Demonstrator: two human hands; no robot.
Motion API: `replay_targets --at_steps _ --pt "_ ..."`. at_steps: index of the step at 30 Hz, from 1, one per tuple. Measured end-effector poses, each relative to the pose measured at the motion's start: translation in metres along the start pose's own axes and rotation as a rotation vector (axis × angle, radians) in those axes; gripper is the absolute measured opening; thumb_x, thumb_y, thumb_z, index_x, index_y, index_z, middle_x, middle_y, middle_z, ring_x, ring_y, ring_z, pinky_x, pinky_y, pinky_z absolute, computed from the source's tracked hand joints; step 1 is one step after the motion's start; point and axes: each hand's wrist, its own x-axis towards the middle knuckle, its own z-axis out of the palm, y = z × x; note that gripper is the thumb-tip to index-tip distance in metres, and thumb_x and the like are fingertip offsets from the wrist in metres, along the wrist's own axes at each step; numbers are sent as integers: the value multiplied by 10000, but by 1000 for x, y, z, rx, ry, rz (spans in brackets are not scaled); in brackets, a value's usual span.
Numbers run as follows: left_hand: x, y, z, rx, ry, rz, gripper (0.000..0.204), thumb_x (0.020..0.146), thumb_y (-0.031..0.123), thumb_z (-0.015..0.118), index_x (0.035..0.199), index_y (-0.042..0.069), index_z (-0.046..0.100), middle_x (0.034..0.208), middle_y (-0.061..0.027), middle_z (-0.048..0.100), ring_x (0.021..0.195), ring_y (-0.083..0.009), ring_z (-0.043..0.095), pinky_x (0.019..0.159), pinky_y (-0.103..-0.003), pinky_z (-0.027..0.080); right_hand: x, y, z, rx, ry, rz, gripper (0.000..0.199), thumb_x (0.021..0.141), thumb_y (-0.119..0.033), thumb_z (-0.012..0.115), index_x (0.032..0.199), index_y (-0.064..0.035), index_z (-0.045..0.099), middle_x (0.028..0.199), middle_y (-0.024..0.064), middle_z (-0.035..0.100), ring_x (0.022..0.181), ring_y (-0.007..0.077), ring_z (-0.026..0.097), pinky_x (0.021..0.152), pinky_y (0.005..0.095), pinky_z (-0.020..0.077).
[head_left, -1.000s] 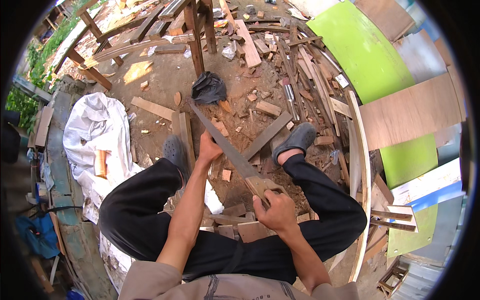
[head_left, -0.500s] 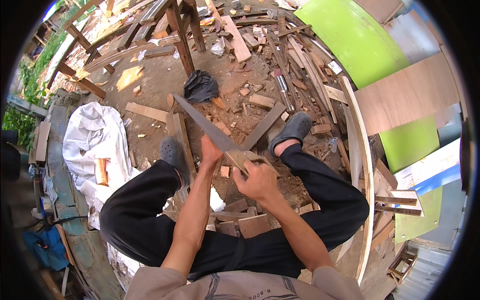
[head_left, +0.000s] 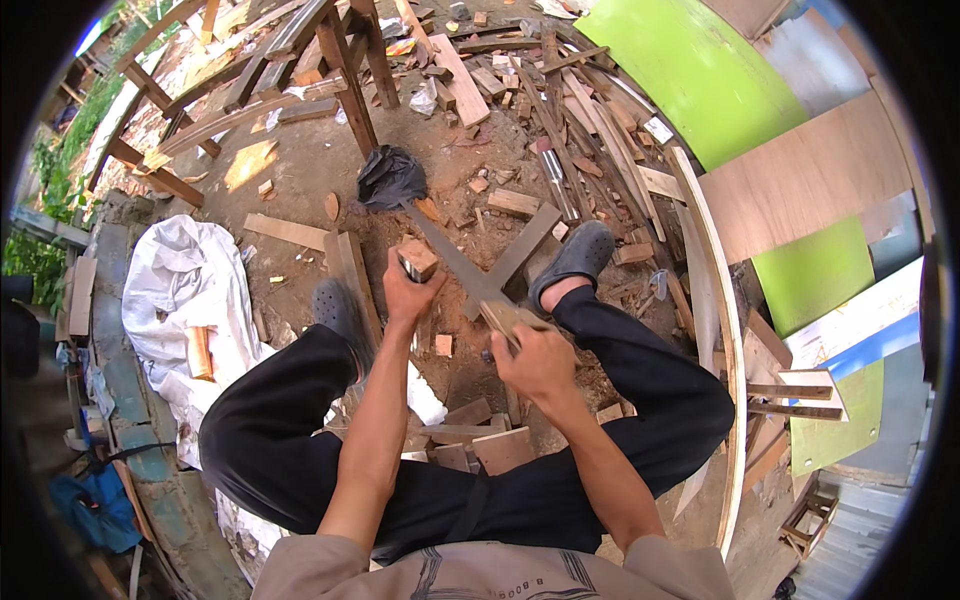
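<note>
Fingers of the left hand [head_left: 408, 292] now clamp a small wood block [head_left: 417, 258] lifted off the dirt ground; right hand [head_left: 535, 360] grips the long blade's [head_left: 455, 262] handle, drawn nearer the knees.

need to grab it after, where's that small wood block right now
In the head view the small wood block sits left of centre, gripped in the left hand, just left of the long blade and below the black bag.

Left hand [head_left: 408, 292] grips a small wood block [head_left: 417, 257]; right hand [head_left: 535, 358] holds a long blade [head_left: 455, 260].
</note>
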Motion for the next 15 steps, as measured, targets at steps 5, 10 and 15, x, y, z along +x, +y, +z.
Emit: replay_targets --at_steps 5,10,15 --pt "13 -4 -12 14 42 -17 589 713 190 863 1173 13 541 999 -164 706 925 -272 700 854 -376 540 -48 17 -15 81 49 76 336 911 -312 688 739 -27 645 615 198 632 573 410 651 544 480 508" --pt "1 1 5 21 127 -15 648 727 235 863 1232 11 524 1058 -175 669 974 -303 675 884 -402 528 -49 -1 -29 169 105 -50 306 891 -252 727 706 -48 593 606 167 602 546 382 613 523 462 477" --pt "-1 5 9 188 188 52 658 766 276 865 1261 -2 533 1068 -170 624 1012 -321 626 898 -411 506 -42 -12 -32 152 129 -163 298 870 -238 743 696 -59 582 601 158 593 545 374 602 525 452 469"
